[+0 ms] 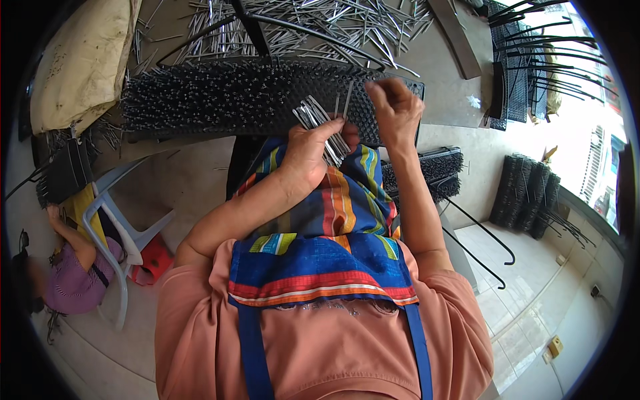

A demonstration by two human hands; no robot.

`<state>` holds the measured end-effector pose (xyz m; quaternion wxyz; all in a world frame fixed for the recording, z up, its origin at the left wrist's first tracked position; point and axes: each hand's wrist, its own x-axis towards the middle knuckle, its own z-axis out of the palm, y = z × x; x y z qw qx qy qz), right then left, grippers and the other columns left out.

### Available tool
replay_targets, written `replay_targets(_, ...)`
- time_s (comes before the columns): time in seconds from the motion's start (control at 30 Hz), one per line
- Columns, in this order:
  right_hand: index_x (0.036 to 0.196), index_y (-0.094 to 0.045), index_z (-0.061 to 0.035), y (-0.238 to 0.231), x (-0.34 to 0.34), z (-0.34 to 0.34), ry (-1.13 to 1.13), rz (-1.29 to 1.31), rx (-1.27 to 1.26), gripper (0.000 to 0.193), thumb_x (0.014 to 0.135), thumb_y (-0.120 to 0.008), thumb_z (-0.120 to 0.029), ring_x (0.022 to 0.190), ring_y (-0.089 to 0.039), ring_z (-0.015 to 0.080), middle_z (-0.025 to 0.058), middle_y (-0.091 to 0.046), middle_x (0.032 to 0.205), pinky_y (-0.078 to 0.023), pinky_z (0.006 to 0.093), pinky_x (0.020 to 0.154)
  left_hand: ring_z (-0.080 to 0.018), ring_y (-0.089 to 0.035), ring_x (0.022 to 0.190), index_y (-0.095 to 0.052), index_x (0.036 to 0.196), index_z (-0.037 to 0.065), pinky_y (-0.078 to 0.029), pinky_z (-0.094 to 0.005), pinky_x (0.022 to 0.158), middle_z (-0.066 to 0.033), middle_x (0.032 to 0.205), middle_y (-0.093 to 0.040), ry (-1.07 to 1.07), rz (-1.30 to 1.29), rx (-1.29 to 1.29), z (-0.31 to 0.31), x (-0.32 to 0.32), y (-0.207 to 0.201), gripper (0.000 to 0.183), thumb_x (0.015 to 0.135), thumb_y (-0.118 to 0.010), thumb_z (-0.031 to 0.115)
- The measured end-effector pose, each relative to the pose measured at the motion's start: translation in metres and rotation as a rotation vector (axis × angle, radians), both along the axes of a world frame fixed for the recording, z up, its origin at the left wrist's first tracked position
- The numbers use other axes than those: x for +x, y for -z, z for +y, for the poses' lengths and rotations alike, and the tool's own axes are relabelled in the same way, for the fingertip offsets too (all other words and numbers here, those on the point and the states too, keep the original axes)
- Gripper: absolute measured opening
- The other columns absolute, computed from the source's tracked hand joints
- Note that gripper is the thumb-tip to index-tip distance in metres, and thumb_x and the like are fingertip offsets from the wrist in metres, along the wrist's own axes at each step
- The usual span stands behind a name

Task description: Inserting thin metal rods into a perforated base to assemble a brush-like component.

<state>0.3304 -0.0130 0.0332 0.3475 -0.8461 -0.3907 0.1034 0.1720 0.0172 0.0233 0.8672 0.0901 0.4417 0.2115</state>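
My left hand (310, 147) is wrapped round a bundle of thin silvery metal strips (313, 115), with a couple of strips poking up from its fingertips. Over the right end of a long black perforated panel (320, 87), my right hand (398, 110) is raised with its fingers curled in; whether anything small sits in them is hidden. Dense upright dark prongs (200, 100) cover the left and middle of the panel, while its right part shows bare dimples or holes. A black bent-rod handle (257, 33) rises from the panel's far side.
Loose metal strips (300, 27) lie heaped on the table beyond the panel. A stuffed pale sack (83, 60) stands at far left, a flat bar (455, 37) at far right. Similar black panels (520, 193) stand at right. Another person (77, 273) sits at left beside a plastic chair (120, 220).
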Motion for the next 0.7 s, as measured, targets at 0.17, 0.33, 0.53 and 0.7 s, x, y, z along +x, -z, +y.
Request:
replay_targets(0.17,0.088,-0.07,0.0005,0.002,-0.003,-0.011,-0.175,0.846,-0.004,0.012,0.081,-0.072,-0.01,0.059,-0.055,0.007,-0.0003,-0.063,0.068,-0.04,0.023,0.052,-0.0208,-0.069,0.07,-0.066,0.097,-0.001,-0.057,-0.0329,0.062,-0.0122,0.085,-0.07,0.169,0.044,0.042,-0.004,0.002,-0.005,0.011,0.089,-0.061,0.005)
replay_targets(0.33,0.082,-0.068,-0.0015,0.002,0.014,-0.017,-0.063,0.992,0.142,0.004,0.082,-0.069,-0.006,0.05,-0.045,0.0054,-0.0006,-0.058,0.064,-0.031,0.0201,0.046,-0.0192,-0.069,0.07,-0.065,0.1,-0.001,-0.055,-0.0289,0.058,-0.0123,0.084,-0.07,0.171,0.072,0.146,-0.003,0.0,-0.008,0.014,0.089,-0.06,0.005)
replay_targets(0.53,0.085,-0.067,0.0026,0.006,0.031,-0.001,0.105,0.541,0.646,0.003,0.084,-0.067,0.005,0.059,-0.058,0.0082,0.0019,-0.061,0.069,-0.047,0.0207,0.053,-0.0177,-0.066,0.064,-0.063,0.106,-0.005,-0.055,-0.0297,0.063,-0.013,0.081,-0.069,0.388,0.041,0.276,-0.007,-0.034,-0.001,0.021,0.087,-0.057,0.001)
replay_targets(0.7,0.086,-0.067,0.0046,0.016,0.032,0.005,-0.122,0.168,0.527,0.007,0.081,-0.068,0.01,0.061,-0.062,0.0095,0.005,-0.064,0.078,-0.051,0.021,0.056,-0.0126,-0.063,0.062,-0.062,0.108,-0.004,-0.053,-0.0259,0.061,-0.0117,0.079,-0.068,0.602,-0.04,0.306,-0.022,-0.049,0.003,0.023,0.086,-0.056,0.0)
